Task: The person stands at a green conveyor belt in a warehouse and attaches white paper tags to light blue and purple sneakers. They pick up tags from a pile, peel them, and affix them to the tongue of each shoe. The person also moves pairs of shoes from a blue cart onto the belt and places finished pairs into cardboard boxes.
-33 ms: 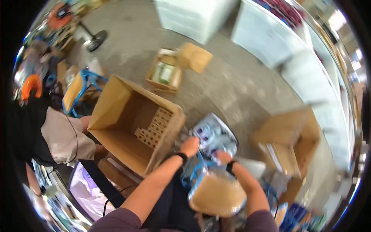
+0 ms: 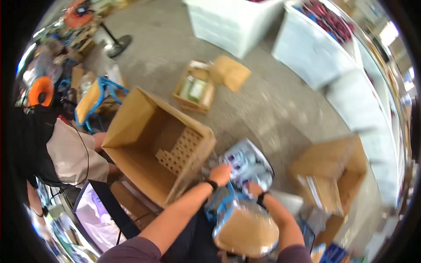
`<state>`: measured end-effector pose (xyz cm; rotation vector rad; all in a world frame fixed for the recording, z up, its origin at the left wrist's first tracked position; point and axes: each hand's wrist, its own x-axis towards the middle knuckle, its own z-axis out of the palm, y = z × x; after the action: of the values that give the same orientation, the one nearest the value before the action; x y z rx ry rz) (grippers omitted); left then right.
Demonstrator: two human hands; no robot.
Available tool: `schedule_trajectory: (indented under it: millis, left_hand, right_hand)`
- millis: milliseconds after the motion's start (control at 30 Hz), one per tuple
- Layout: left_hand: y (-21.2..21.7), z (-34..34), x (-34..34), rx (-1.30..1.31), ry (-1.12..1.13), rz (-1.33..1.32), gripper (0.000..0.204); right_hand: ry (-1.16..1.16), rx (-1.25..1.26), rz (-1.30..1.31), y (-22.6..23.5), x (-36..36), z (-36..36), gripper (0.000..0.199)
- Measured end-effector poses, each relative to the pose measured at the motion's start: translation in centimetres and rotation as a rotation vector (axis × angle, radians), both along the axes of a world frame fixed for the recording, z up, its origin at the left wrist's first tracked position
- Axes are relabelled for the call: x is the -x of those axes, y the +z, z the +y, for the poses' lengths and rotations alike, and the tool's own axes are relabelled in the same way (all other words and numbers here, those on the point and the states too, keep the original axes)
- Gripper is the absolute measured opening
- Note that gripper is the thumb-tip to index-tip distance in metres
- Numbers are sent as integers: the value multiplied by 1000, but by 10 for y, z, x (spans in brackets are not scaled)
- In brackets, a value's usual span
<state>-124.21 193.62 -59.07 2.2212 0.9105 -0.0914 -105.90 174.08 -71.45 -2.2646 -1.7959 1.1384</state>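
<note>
Both hands reach over a dark-rimmed bin (image 2: 265, 158) holding pale blue and purple items (image 2: 239, 161) that look wrapped in clear film. My left hand (image 2: 220, 173) is curled at its left edge, fingertips hidden among the items. My right hand (image 2: 253, 190) is closed at the near side, beside a purple patch; what its fingers grip is too blurred to name. Between my forearms stands a tan-seated stool (image 2: 246, 230) with a blue frame, its seat apparently wrapped in clear film. To the left, an open cardboard box (image 2: 127, 125) contains brown pieces with round holes (image 2: 182, 151).
Another cardboard box (image 2: 324, 164) lies right of the bin. Beyond are a small open carton (image 2: 195, 90) and large white tubs (image 2: 309, 52). A person in a black top and light shorts (image 2: 72, 151) is at the left, near a blue-framed stool (image 2: 98, 98) and a fan (image 2: 116, 44).
The whole view has shifted slightly, so surrounding things appear a little lower and further right. Both hands stay at the bin with much the same curled pose.
</note>
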Motion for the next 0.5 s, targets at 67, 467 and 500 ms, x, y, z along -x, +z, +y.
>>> schedule_trajectory:
  millis: [67, 467, 500]
  left_hand:
    - [-29, 3, -15, -31, -149, 74, 11]
    - [-165, 15, -21, -92, -350, 277, 32]
    - [-173, 11, -22, -173, -362, 293, 30]
  right_hand:
    - [-24, 362, 156, -75, -6, -6, 47]
    - [-203, 1094, 540, -93, -43, 35, 96]
    - [-175, 1041, 521, -99, -38, 32, 90]
